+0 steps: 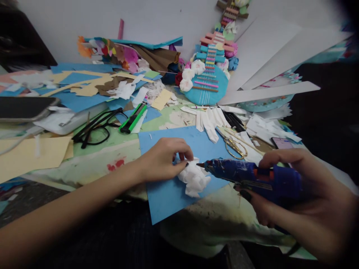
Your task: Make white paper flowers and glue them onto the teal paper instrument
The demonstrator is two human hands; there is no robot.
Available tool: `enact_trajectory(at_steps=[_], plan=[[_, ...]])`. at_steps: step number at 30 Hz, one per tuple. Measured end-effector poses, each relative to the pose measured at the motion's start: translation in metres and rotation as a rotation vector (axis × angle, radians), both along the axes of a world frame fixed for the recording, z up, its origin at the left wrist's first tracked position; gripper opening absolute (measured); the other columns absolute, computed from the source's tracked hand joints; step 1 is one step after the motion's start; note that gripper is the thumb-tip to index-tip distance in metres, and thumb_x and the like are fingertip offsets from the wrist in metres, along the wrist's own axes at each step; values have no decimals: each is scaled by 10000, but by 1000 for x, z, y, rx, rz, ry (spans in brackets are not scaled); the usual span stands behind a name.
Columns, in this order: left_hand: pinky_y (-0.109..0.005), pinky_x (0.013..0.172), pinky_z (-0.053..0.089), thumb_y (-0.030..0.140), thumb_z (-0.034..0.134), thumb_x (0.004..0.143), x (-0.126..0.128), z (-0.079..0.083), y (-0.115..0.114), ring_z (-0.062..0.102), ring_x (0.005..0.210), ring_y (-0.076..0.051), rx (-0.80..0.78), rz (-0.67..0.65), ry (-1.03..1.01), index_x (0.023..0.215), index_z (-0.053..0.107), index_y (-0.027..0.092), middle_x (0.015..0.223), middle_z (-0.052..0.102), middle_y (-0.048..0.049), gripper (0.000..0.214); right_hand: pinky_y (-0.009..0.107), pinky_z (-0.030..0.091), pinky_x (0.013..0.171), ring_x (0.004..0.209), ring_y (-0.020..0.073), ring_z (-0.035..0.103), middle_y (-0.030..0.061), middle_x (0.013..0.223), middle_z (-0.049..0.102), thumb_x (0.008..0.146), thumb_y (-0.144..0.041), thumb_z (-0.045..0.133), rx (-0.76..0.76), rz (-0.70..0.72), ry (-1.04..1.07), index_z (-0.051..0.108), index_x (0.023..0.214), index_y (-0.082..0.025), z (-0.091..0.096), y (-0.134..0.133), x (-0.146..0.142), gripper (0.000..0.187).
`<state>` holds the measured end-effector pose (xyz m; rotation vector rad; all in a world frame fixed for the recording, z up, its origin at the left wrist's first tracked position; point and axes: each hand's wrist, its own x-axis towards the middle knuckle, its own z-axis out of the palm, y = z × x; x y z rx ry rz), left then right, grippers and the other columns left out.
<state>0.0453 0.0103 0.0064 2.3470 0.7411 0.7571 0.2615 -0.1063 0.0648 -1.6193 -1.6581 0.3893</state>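
Note:
A ruffled white paper flower rests on a blue sheet of paper at the front of the table. My left hand pinches the flower's upper left edge between thumb and curled fingers. On the right, my right hand is wrapped round a dark blue hot glue gun with strings of dried glue on it. The gun's nozzle points left, at the top of the flower beside my left fingertips. Whether the nozzle touches the paper, I cannot tell.
Gold-handled scissors and white paper strips lie behind the blue sheet. Toward the left are a green utility knife, black glasses and a phone. A turquoise paper guitar with flowers leans at the back.

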Motion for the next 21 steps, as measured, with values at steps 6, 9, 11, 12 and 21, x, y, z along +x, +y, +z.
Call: enact_trajectory(at_steps=[6, 9, 11, 12, 21], plan=[[-237, 609, 507, 122, 584, 752, -2, -4, -1, 633, 658, -126, -195, 150, -87, 778, 697, 173, 744, 714, -15, 127, 195, 369, 345, 411, 92, 477, -54, 667, 587, 647, -287, 742, 10, 44, -21, 539, 922, -283, -7, 3, 4, 341], [-250, 655, 544, 144, 608, 751, -3, -4, -1, 670, 704, -141, -277, 182, -138, 807, 702, 171, 782, 730, -24, 113, 192, 355, 333, 393, 86, 464, -60, 653, 574, 657, -269, 737, 8, 67, -32, 529, 925, -277, -9, 4, 7, 339], [-251, 681, 558, 132, 611, 748, -2, -4, -2, 685, 725, -143, -299, 182, -168, 823, 703, 166, 806, 736, -30, 124, 191, 344, 321, 381, 87, 453, -67, 627, 565, 660, -264, 734, -3, 71, -23, 520, 931, -284, -10, 3, 8, 346], [-252, 690, 563, 124, 612, 746, -2, -4, -2, 689, 733, -144, -303, 181, -180, 826, 703, 165, 817, 738, -33, 128, 191, 347, 318, 377, 90, 456, -69, 620, 566, 659, -263, 735, -11, 81, -11, 515, 931, -289, -10, 3, 7, 351], [-231, 709, 571, 88, 614, 748, 2, -2, -6, 698, 754, -137, -315, 153, -221, 832, 697, 147, 833, 739, -34, 133, 209, 371, 331, 374, 98, 469, -74, 571, 526, 703, -259, 679, -74, 40, 75, 507, 927, -274, -13, 0, -5, 283]])
